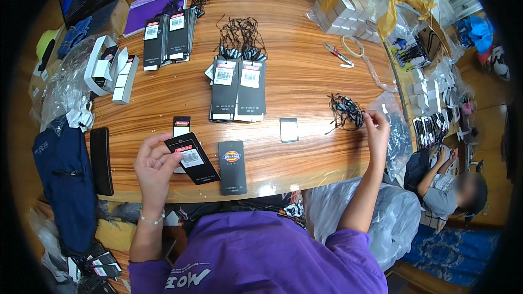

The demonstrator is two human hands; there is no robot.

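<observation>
My left hand (pixel 153 159) is closed on a black hang tag (pixel 197 164) with a red label and a white barcode sticker, tilted just above the table. Another black hang tag (pixel 232 167) with a round coloured emblem lies flat beside it. Partly hidden behind my left hand is a narrow black tag (pixel 181 124) with a white panel. My right hand (pixel 376 127) pinches at the right edge of a tangled heap of black tag strings (pixel 345 112). A small stack of white cards (pixel 289 129) lies between the hands.
Strung tag stacks (pixel 238 88) stand mid-table, more tag stacks (pixel 167 38) far left. A dark phone-like slab (pixel 101 160) lies at left, near an opened white box (pixel 100 66). Red-handled pliers (pixel 339 54) lie far right. Another person (pixel 442 191) sits at right.
</observation>
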